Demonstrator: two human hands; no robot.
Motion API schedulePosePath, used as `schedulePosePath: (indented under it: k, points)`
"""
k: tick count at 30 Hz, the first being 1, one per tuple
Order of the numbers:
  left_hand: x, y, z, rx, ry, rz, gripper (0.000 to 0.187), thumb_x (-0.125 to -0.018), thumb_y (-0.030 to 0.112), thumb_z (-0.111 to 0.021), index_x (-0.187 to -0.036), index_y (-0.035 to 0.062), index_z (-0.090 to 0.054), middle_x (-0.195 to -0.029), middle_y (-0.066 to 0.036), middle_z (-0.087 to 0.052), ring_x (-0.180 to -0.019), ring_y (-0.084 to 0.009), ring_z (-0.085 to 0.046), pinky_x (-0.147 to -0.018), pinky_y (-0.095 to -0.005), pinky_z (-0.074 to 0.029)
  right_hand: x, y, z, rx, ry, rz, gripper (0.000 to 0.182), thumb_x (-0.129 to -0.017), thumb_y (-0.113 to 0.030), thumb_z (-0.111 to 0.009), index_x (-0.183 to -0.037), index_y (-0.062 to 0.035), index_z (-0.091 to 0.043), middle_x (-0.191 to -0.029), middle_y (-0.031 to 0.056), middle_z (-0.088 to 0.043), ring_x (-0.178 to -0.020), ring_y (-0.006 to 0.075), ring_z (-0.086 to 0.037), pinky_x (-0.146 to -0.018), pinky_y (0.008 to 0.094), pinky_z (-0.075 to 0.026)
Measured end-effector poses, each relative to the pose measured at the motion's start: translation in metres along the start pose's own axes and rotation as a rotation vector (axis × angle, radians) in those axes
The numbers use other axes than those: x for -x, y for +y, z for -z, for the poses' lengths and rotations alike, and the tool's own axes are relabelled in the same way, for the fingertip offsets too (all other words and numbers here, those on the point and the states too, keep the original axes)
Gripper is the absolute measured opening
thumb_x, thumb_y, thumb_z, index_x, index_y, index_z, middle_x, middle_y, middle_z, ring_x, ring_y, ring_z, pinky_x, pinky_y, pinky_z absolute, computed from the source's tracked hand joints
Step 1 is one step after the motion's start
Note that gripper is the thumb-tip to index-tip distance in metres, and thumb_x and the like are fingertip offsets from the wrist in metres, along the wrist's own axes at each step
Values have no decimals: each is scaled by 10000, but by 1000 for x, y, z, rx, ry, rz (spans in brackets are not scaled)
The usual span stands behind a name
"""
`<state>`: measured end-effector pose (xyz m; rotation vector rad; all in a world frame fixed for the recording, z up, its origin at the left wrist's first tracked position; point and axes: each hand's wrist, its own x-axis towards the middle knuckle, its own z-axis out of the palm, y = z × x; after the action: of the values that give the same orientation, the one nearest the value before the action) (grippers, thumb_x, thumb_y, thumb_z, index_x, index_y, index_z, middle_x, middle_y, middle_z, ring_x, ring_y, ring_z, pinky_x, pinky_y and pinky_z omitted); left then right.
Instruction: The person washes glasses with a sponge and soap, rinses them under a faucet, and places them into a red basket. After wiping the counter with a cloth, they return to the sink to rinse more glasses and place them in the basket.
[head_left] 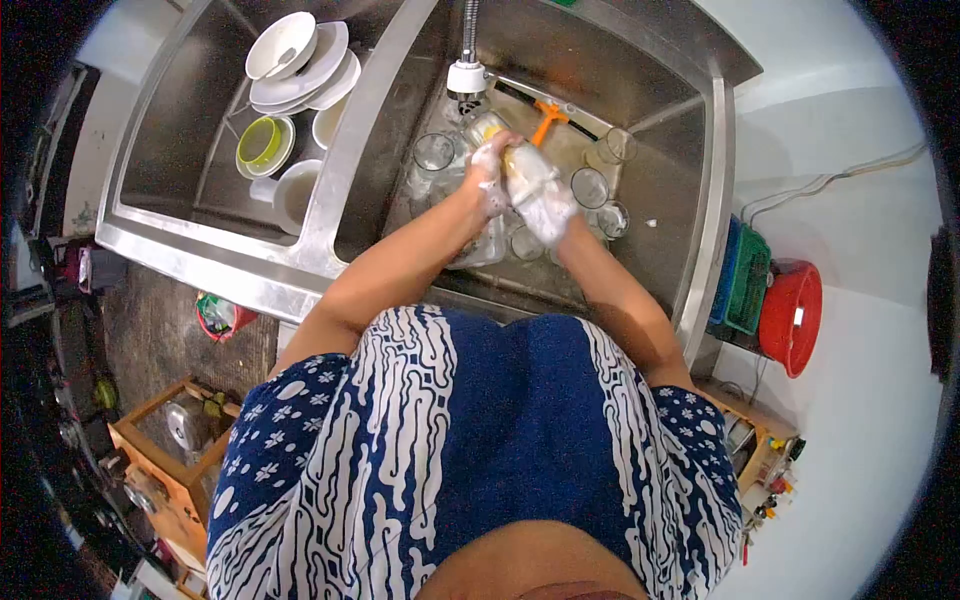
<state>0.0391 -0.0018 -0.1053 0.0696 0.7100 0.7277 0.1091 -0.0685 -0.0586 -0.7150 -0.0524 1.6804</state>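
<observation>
A soapy glass (491,127) is up between the two hands, just above the middle of the frame, its end jutting past the fingers toward the faucet head (466,80). The left hand (487,178) is wrapped around its side, streaked with lather; the right hand (552,208) lies against it, so thick with foam that I can't tell how its fingers are bent. Something yellow shows at the glass, too blurred to name.

Below and around the hands, in the right basin (668,215), I count at least four more clear, round-rimmed glasses (589,187), plus one tool (547,122) with an orange handle and a long black blade, lying slantwise beyond the hands.

In the left basin (165,150), upper left of the frame, one white bowl (282,47) tops a stack of smooth white plates (325,62); nearby are one yellow-green bowl (260,141) and one white handled cup (296,195). Both basins are brushed, dull metal. At right hang three plastic containers: one blue, one green, one round red (790,320).
</observation>
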Motion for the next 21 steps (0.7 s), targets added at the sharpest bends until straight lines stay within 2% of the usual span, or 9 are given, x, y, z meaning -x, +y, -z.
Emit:
schedulePosePath:
  k: [3, 5, 7, 9, 12, 14, 18, 20, 21]
  points:
    - [1, 9, 5, 91, -70, 140, 358, -683, 315, -460, -916, 43, -467, -853, -145, -534, -784, -319, -516, -754, -424, -405, 26, -19, 16, 230, 54, -95, 315, -797, -234, -371, -1032, -31, -421, -938, 71, -501, -776, 178, -511, -648, 263, -440]
    - [5, 12, 0, 73, -26, 130, 393, -693, 342, -441, -936, 34, -469, -896, -149, -531, -817, -326, -508, -770, -430, -395, 44, -45, 24, 201, -398, -108, 362, -776, -225, -368, -1068, -14, -403, -984, 89, -497, -837, 183, -508, -698, 275, -437]
    - [11, 16, -4, 134, -105, 179, 418, -696, 361, -443, -950, 29, -463, -906, -153, -529, -823, -318, -510, -767, -437, -395, 54, -71, 11, 213, -343, -33, 368, -753, -192, -368, -1059, 8, -406, -1011, 113, -488, -897, 197, -500, -767, 304, -417]
    - [16, 21, -10, 261, -261, 267, 469, -702, 399, -448, -977, 20, -451, -926, -160, -525, -836, -303, -514, -762, -451, -393, 60, -86, -11, 240, -13, 292, 432, -706, -164, -421, -1087, 37, -387, -1054, 139, -467, -954, 219, -474, -852, 320, -363]
    - [24, 24, -20, 333, -295, 334, 469, -726, 409, -436, -973, 11, -456, -936, -157, -519, -848, -293, -509, -768, -432, -397, 51, -95, -13, 560, -63, 526, 438, -708, -150, -428, -1108, 21, -380, -1083, 133, -450, -998, 210, -442, -879, 304, -329]
    - [37, 26, -33, 357, -311, 366, 442, -766, 375, -393, -998, 2, -442, -971, -164, -500, -879, -291, -499, -772, -428, -404, 35, -84, -11, 1060, -138, 789, 420, -730, -159, -455, -1113, -3, -384, -1102, 118, -435, -1026, 196, -414, -883, 287, -314]
    - [40, 27, -26, 297, -497, 239, 378, -826, 284, -273, -1033, 4, -421, -989, -166, -487, -907, -283, -493, -791, -420, -411, 27, -52, -33, 1118, -186, 782, 460, -661, -177, -609, -1072, -67, -435, -1093, 101, -440, -1012, 185, -418, -867, 291, -320]
    - [46, 28, -30, 190, -471, 231, 385, -831, 293, -269, -1039, 5, -418, -1007, -158, -482, -912, -275, -491, -787, -411, -415, 20, -56, -39, 1529, -91, 986, 443, -610, -158, -632, -1017, -83, -473, -1042, 106, -474, -976, 206, -449, -831, 292, -349]
    - [49, 30, -34, 82, -449, 222, 391, -836, 301, -266, -1046, 7, -415, -1025, -149, -477, -918, -267, -490, -784, -402, -418, 18, -59, -41, 1517, -81, 995, 443, -610, -158, -632, -1017, -83, -473, -1042, 106, -474, -976, 206, -449, -831, 292, -349]
